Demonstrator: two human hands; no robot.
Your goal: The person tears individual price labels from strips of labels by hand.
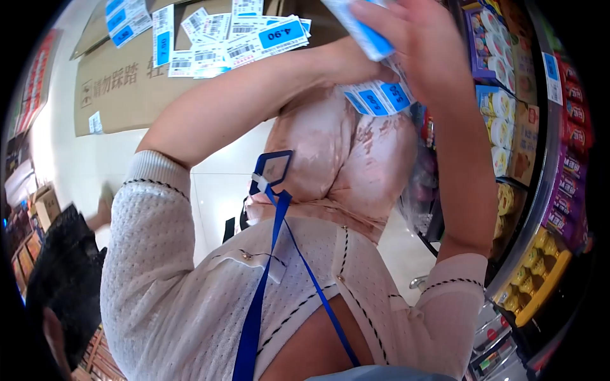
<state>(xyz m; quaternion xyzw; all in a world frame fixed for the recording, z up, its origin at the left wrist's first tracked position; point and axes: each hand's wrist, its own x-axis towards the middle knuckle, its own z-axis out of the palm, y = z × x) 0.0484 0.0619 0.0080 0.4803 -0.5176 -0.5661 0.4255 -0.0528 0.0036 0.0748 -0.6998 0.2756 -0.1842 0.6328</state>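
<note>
My left hand point(356, 62) reaches across to the upper middle, its fingers around a bunch of price labels point(381, 97) with blue fields, some reading 5.50 and 5.90. Close beside it, my right hand point(432, 54) has its fingers on another blue and white label strip point(363, 30) above the bunch. The two hands nearly touch, and the labels partly hide the left fingertips. More price labels point(238, 47), one reading 4.90, lie loosely spread over a brown cardboard box point(121, 95) at the upper left.
On the right, a shelf point(530, 219) holds rows of packaged snacks, cups and yellow-wrapped sweets point(532, 270). A blue lanyard with a badge point(274, 171) hangs over my front. At the lower left, part of another person with dark hair point(60, 279) is visible.
</note>
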